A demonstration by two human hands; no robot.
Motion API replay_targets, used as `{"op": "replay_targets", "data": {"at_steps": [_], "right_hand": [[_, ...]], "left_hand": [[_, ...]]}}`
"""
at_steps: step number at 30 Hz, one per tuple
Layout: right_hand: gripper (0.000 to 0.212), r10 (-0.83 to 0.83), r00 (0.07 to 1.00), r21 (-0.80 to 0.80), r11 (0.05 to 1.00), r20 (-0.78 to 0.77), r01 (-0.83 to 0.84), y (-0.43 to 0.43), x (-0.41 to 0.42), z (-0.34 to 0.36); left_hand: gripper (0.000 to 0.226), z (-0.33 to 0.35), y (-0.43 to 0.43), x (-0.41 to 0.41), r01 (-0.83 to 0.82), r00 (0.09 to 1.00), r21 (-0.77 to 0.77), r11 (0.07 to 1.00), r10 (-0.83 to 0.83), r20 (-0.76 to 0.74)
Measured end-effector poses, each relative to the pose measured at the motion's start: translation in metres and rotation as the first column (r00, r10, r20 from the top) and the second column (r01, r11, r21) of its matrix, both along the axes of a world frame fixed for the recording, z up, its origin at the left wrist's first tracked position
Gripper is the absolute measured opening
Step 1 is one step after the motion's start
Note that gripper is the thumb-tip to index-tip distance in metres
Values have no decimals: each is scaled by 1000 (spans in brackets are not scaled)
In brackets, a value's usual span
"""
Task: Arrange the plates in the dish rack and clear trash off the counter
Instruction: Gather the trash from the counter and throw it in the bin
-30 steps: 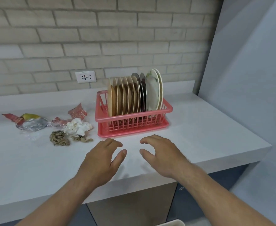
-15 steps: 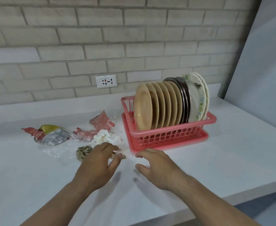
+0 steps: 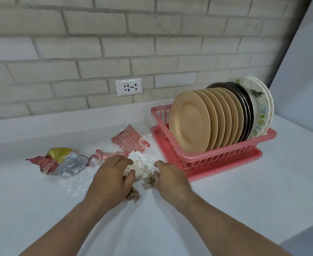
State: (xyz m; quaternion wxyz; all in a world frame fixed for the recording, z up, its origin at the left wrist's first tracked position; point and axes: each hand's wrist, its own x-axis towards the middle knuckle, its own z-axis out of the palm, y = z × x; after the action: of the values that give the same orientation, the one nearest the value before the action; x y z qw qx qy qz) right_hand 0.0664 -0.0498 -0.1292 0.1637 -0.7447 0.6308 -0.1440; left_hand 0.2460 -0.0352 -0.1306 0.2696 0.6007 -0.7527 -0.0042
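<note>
The pink dish rack near the counter's back edge holds upright tan, dark and floral plates. Left hand and right hand close around the crumpled white tissue left of it, foil wrappers beyond.

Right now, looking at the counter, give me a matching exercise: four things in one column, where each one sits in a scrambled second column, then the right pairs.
Column one:
1. tan plates
2. white crumpled tissue
3. silver and yellow wrapper
4. wall socket

Column two:
A. on the brick wall above the counter
B. standing on edge in the pink dish rack
C. between the left hand and the right hand
D. lying furthest left of the trash

Pairs: 1-B, 2-C, 3-D, 4-A
</note>
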Motion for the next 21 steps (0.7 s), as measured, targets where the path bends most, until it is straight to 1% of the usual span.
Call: {"op": "replay_targets", "data": {"at_steps": [1, 4, 7, 8, 10, 13, 14, 16, 18, 20, 21], "right_hand": [[23, 2, 1000, -28, 1000, 16, -1, 0, 0, -1], [20, -31, 997, -115, 993, 70, 39, -1, -5, 10], [8, -13, 991, -160, 987, 131, 34, 0, -11, 28], [15, -5, 990, -169, 985, 143, 30, 3, -14, 33], [27, 7, 974, -188, 981, 225, 36, 8, -17, 40], [29, -37, 939, -185, 977, 342, 106, 18, -25, 50], [27, -44, 933, -178, 977, 357, 115, 22, -27, 52], [18, -24, 942, -159, 984, 335, 81, 29, -33, 52], [18, 1, 958, -123, 992, 285, 36, 38, -39, 50], [22, 9, 972, -71, 997, 236, 8, 44, -47, 43], [21, 19, 978, -46, 999, 206, -9, 46, -51, 39]], "left_hand": [[45, -1, -2, 2, 9, 1000, -9, 1000, -9, -4], [35, -4, -7, 7, -3, 999, -22, 1000, 2, -47], [36, -7, -11, 5, 9, 998, -25, 1000, -11, -68], [36, -7, -12, 2, 29, 997, -31, 999, -31, -77], [31, -9, -14, -3, 62, 996, -46, 997, -65, -64], [28, -10, -14, -16, 128, 991, -54, 990, -130, -38], [29, -9, -13, -21, 158, 987, -40, 987, -159, -18], [30, -15, -14, -30, 224, 973, 5, 975, -224, 53], [33, -20, -14, -42, 275, 949, 39, 961, -278, 150], [37, -24, -10, -55, 248, 930, 113, 962, -269, 253], [39, -26, -9, -60, 201, 922, 148, 968, -238, 305]]}}
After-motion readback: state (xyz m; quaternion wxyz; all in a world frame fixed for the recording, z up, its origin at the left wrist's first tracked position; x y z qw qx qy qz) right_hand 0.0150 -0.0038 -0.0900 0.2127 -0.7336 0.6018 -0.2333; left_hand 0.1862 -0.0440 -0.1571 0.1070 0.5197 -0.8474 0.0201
